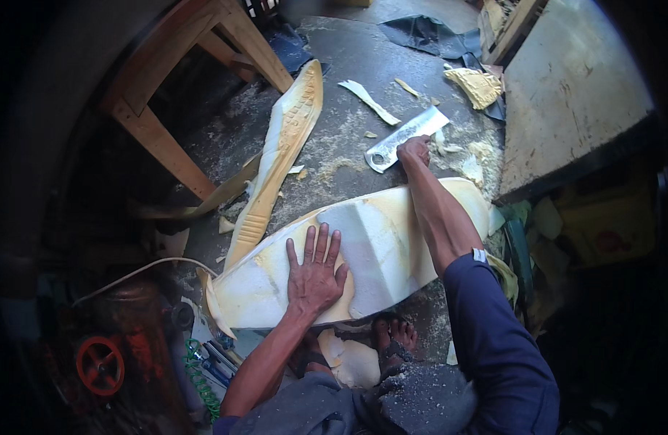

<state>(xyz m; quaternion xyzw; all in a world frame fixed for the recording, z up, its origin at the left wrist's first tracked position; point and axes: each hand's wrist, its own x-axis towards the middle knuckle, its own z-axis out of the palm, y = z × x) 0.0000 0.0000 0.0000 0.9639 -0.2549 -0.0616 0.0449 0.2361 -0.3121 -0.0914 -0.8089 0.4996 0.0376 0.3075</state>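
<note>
A long, shaped foam block [377, 239], white with yellowish patches, lies across in front of me above my feet. My left hand [316, 279] rests flat on its left part, fingers spread. Reaching over its far side, my right hand [415, 150] has its fingers curled at the lower edge of a shiny flat metal blade [399, 143] with a round hole at one end. The fingertips are partly hidden, and I cannot make out a handle. A long yellowish foam strip [279, 148] with grooves extends away from the block's left end.
Foam shavings [367, 100] and dust litter the dark work surface. A wooden stool frame [160, 145] stands far left, a pale board [566, 94] at right. A yellow foam chunk [475, 87] lies near black sheeting [428, 36]. A tank with a red valve wheel [100, 365] sits lower left.
</note>
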